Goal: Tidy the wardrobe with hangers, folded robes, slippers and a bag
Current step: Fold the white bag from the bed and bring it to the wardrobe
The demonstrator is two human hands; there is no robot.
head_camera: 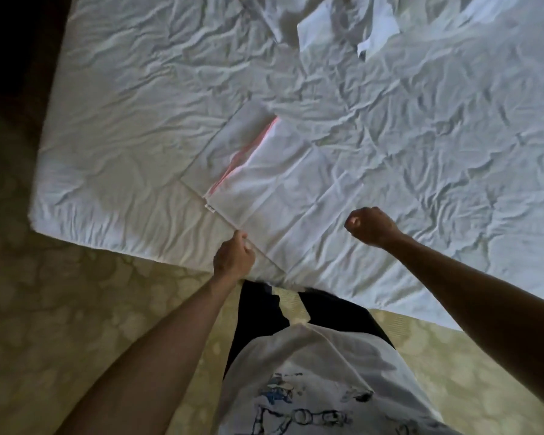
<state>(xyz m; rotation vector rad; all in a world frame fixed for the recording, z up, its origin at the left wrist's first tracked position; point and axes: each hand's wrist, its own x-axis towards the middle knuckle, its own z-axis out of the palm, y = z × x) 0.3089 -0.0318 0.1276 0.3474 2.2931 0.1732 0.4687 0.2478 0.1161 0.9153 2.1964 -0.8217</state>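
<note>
head view looks down on a bed (pixel 113 127) with a wrinkled white sheet. a flat white bag (pixel 274 180) with a pink-red strip along one edge lies on the bed near its front edge. the left hand (pixel 233 257) pinches the bag's near edge between curled fingers. the right hand (pixel 369 226) hovers over the sheet as a closed fist, holding nothing. crumpled white cloth (pixel 343 23) lies at the far side.

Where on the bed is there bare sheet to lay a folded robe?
Bare sheet lies left of the flat bag, toward the bed corner, and right of the right hand. Crowded: the white items at the far edge, and the near edge where the left hand pinches the bag.
</note>
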